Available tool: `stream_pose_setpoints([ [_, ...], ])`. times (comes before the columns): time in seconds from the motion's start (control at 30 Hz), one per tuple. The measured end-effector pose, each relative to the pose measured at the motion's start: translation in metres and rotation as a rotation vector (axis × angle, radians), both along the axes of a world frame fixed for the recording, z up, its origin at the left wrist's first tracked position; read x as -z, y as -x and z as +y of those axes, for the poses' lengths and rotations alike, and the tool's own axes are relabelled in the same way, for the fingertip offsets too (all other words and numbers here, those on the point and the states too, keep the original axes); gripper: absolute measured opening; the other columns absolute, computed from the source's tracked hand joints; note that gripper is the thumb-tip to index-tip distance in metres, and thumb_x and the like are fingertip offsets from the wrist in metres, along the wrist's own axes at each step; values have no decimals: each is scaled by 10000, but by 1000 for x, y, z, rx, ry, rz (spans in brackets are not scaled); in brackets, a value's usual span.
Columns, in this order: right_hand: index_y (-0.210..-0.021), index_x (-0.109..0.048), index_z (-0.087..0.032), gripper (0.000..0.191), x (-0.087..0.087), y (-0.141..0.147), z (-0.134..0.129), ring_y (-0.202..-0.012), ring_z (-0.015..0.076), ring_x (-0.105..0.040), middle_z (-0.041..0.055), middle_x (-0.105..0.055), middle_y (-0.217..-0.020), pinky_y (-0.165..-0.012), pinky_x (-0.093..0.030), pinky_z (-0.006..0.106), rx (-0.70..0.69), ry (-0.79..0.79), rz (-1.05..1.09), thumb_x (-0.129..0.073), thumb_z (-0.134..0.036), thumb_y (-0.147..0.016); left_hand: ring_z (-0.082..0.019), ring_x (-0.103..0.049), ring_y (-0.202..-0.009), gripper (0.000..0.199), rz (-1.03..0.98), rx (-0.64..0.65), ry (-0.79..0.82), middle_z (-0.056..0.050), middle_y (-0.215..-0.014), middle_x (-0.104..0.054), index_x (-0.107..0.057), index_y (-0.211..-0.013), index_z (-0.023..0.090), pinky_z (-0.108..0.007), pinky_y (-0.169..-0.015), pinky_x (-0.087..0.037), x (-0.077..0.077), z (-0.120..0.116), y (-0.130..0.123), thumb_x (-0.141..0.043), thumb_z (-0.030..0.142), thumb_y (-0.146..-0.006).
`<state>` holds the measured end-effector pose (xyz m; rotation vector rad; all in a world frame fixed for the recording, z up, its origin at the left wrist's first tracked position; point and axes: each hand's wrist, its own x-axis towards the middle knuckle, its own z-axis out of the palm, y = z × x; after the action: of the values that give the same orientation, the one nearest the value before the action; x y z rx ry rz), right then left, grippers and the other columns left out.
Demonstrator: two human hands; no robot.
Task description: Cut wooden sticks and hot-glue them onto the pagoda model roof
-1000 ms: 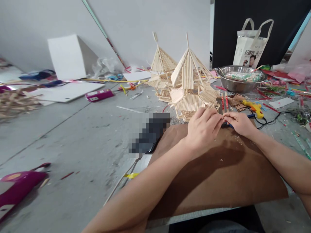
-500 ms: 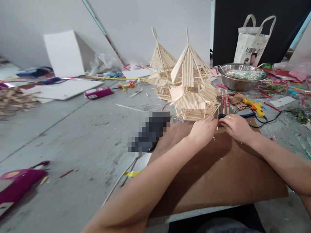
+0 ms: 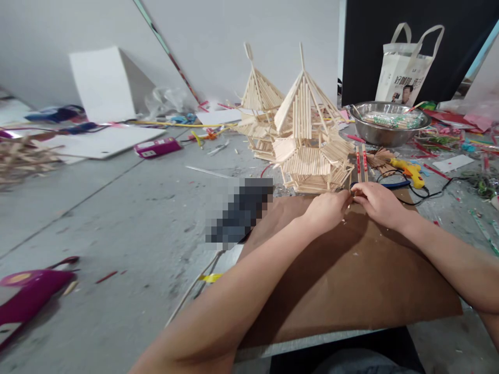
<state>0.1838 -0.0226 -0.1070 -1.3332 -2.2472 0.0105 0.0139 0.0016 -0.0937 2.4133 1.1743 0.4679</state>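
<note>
My left hand (image 3: pixel 329 210) and my right hand (image 3: pixel 377 203) meet over the far part of a brown sheet (image 3: pixel 343 280), fingertips nearly touching. Both have their fingers pinched together around something small that I cannot make out; a pale tip shows under the left fingers. Just beyond my left hand stands a pagoda-like model of pale wooden sticks (image 3: pixel 307 161), with a second similar model (image 3: pixel 259 98) behind it to the left. Two sticks with red marks (image 3: pixel 362 163) lie past my right hand.
A yellow glue gun (image 3: pixel 409 172) with a black cord lies right. Behind it are a steel bowl (image 3: pixel 380 132) and a white bag (image 3: pixel 401 72). Purple boxes (image 3: pixel 158 148), a blurred dark object (image 3: pixel 244 210), white boards (image 3: pixel 113 141) and a stick pile (image 3: pixel 29 161) are left.
My hands have shifted very slightly, with the right fingers more bent and lifted. The stick models and the things around have stayed where they were.
</note>
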Motion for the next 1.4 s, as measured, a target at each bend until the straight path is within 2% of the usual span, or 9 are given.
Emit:
stream_pose_setpoints([
  [0.17, -979, -551, -175, 185, -10, -3, -1, -818, 206, -587, 90, -657, -873, -744, -432, 324, 9, -40, 21, -447, -258, -850, -163, -533, -597, 172, -67, -10, -2, -29, -606, -537, -535, -697, 190, -257, -616, -372, -2, 0, -2, -441, 233, -834],
  [0.3, -866, -559, -194, 267, -32, -21, 2, -809, 209, -581, 85, -646, -839, -707, -413, 319, 202, -80, 7, -462, -440, -837, -117, -396, -487, 225, -290, -86, -23, 22, -513, -412, -471, -604, 195, -233, -552, -290, -7, -4, -2, -456, 224, -827],
  [0.47, -650, -562, -204, 532, -41, -44, 11, -675, 227, -588, 88, -643, -722, -514, -315, 297, 413, 355, -457, -418, -710, -729, -107, -389, -531, 247, -490, -152, -1, 27, -536, -433, -460, -599, 185, -225, -558, -287, -11, -4, -2, -439, 240, -839],
  [0.57, -700, -616, -189, 448, -33, -44, 14, -774, 265, -616, 120, -674, -868, -524, -316, 297, 418, 532, -648, -540, -630, -683, -105, -412, -559, 245, -563, -163, 59, 31, -546, -434, -473, -623, 181, -221, -573, -309, -10, -4, -2, -420, 260, -849],
  [0.73, -870, -639, -166, 322, -28, -41, 16, -867, 271, -616, 139, -668, -966, -567, -338, 299, 411, 587, -685, -531, -421, -705, -94, -400, -553, 274, -688, -126, 146, 46, -534, -392, -455, -651, 182, -221, -570, -335, -4, -4, -5, -385, 331, -871],
  [1.0, -985, -552, -206, 335, -45, -60, 20, -842, 228, -588, 84, -645, -989, -593, -351, 269, 439, 496, -454, -499, -338, -682, -64, -349, -470, 278, -781, -83, 143, 57, -523, -370, -429, -654, 182, -209, -486, -309, -1, -7, -6, -386, 347, -873],
  [1.2, -887, -592, -190, 234, -77, -74, 8, -619, 159, -531, 35, -606, -704, -551, -331, 256, 536, 345, -179, -513, -302, -697, -47, -378, -397, 254, -797, -72, 146, 63, -483, -390, -460, -689, 174, -193, -441, -327, -1, -8, -7, -388, 324, -881],
  [1.33, -683, -549, -172, 119, -88, -76, -6, -427, 88, -400, -33, -460, -446, -472, -294, 251, 422, 457, 293, -566, -288, -697, 3, -398, -372, 266, -870, -28, 149, -50, -865, -587, -438, -675, 159, -192, -400, -358, 1, -8, -8, -402, 338, -869],
  [1.4, -606, -511, -175, 150, -88, -74, -10, -398, 74, -391, -38, -452, -413, -454, -292, 250, 294, 510, 530, -608, -266, -675, 20, -426, -383, 296, -896, -12, 162, -105, -1106, -554, -430, -662, 149, -194, -392, -383, 2, -8, -9, -419, 370, -859],
])
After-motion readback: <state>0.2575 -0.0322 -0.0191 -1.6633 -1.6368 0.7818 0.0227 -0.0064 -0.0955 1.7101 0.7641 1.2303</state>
